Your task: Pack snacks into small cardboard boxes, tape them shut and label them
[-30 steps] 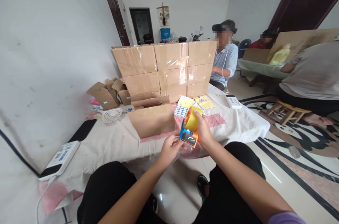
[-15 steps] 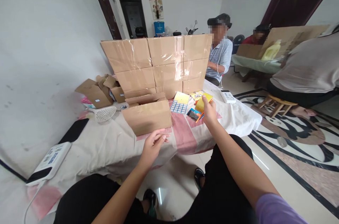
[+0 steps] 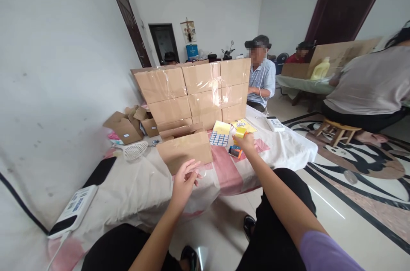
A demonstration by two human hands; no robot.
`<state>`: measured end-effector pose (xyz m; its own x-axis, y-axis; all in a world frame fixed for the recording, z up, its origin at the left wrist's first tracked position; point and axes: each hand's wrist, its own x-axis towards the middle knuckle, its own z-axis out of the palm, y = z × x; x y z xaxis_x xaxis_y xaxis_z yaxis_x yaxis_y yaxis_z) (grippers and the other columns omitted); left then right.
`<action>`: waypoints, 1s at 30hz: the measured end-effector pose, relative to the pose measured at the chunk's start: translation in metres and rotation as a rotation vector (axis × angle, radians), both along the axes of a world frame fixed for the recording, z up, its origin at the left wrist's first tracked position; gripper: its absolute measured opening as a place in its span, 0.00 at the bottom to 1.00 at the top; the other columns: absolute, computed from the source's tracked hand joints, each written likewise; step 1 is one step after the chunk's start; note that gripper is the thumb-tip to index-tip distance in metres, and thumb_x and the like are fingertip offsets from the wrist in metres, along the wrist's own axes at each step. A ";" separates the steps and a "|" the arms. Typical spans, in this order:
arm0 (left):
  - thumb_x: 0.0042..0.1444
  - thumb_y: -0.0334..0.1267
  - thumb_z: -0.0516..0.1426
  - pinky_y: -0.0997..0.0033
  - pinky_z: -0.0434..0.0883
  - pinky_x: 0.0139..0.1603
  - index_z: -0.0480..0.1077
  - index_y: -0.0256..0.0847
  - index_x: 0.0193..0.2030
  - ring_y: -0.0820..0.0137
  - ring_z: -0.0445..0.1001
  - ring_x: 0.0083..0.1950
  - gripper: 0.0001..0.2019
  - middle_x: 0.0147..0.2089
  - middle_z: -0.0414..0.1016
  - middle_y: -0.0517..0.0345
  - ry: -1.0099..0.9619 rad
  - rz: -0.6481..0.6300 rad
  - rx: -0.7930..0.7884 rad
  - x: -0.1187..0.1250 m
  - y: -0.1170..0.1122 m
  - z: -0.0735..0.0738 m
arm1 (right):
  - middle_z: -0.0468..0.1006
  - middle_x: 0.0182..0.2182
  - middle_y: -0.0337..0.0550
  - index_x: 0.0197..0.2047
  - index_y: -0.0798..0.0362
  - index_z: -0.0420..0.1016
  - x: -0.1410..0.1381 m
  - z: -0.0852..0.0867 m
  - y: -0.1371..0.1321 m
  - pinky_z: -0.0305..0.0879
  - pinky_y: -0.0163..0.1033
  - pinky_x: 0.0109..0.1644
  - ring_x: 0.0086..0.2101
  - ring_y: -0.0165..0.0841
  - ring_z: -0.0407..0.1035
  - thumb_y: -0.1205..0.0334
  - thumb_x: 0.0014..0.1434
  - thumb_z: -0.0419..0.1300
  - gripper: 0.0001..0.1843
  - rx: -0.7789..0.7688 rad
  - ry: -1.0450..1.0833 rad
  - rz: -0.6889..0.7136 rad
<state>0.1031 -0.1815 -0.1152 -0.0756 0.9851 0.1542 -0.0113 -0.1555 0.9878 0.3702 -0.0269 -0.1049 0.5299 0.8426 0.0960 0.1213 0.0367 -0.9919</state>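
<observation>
1. Two hands are over the cloth-covered worktop (image 3: 288, 151). The right hand (image 3: 248, 144) is stretched well forward, its fingers wrapped around a tape dispenser (image 3: 237, 143) with a yellow roll on an orange and blue body.
2. The tape dispenser sits low over the pink stripe of the cloth, just right of a sheet of blue labels (image 3: 219, 135) and near the right end of a plain brown carton (image 3: 185, 153). I cannot tell whether it touches the cloth.
3. The left hand (image 3: 185, 179) hangs nearer to me, in front of the carton's near face. Its fingers are curled, with thumb and fingertips drawn together. Any clear tape pinched there is too faint for me to make out.
4. As I judge it, the grip belongs on the dispenser's body and not on the roll, so the roll can turn freely. The cutting edge should face away from the left hand.
5. If tape does run between the hands, I would hold it taut and clear of the cloth, because slack tape clings to fabric and to itself.
6. A wall of taped boxes (image 3: 195, 87) stands behind the carton, so I would work low and in front of it. A white scoop (image 3: 134, 150) lies well to the left and a white remote (image 3: 274, 123) to the right.
</observation>
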 end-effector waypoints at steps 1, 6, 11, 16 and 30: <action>0.54 0.52 0.63 0.71 0.72 0.25 0.65 0.38 0.56 0.68 0.79 0.33 0.28 0.60 0.75 0.34 0.014 0.006 0.021 -0.002 0.000 0.002 | 0.73 0.51 0.62 0.44 0.55 0.70 -0.001 0.006 -0.006 0.64 0.54 0.55 0.58 0.57 0.62 0.60 0.39 0.74 0.29 0.022 -0.048 -0.059; 0.62 0.49 0.59 0.71 0.72 0.28 0.65 0.41 0.59 0.70 0.77 0.34 0.23 0.61 0.75 0.40 0.094 0.001 0.099 -0.010 -0.007 0.008 | 0.75 0.32 0.42 0.44 0.52 0.77 -0.036 0.033 -0.060 0.63 0.42 0.44 0.36 0.39 0.69 0.53 0.54 0.65 0.16 0.338 -0.297 0.406; 0.64 0.49 0.58 0.70 0.71 0.28 0.65 0.44 0.61 0.68 0.77 0.35 0.22 0.61 0.76 0.42 0.152 0.000 0.151 -0.013 -0.012 0.005 | 0.72 0.25 0.38 0.30 0.49 0.80 -0.094 0.039 -0.114 0.58 0.36 0.34 0.27 0.32 0.63 0.54 0.60 0.62 0.11 0.394 -0.356 0.989; 0.64 0.51 0.56 0.69 0.73 0.32 0.62 0.48 0.67 0.65 0.80 0.38 0.27 0.66 0.72 0.43 0.308 -0.035 0.153 -0.022 -0.013 0.004 | 0.70 0.24 0.38 0.25 0.49 0.76 -0.109 0.046 -0.127 0.56 0.36 0.33 0.27 0.32 0.62 0.59 0.61 0.59 0.13 0.459 -0.395 0.960; 0.63 0.36 0.53 0.29 0.45 0.70 0.57 0.46 0.72 0.47 0.47 0.77 0.30 0.78 0.48 0.48 1.233 0.503 0.393 -0.068 0.083 0.076 | 0.76 0.25 0.39 0.27 0.50 0.79 -0.080 0.071 -0.112 0.58 0.38 0.34 0.27 0.34 0.65 0.53 0.59 0.62 0.13 0.313 -0.263 0.904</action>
<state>0.0347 -0.0990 -0.0395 -0.0191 0.7699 0.6379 0.9661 -0.1501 0.2102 0.2903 -0.1392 -0.0340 -0.3696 0.8362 0.4051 0.1332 0.4792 -0.8675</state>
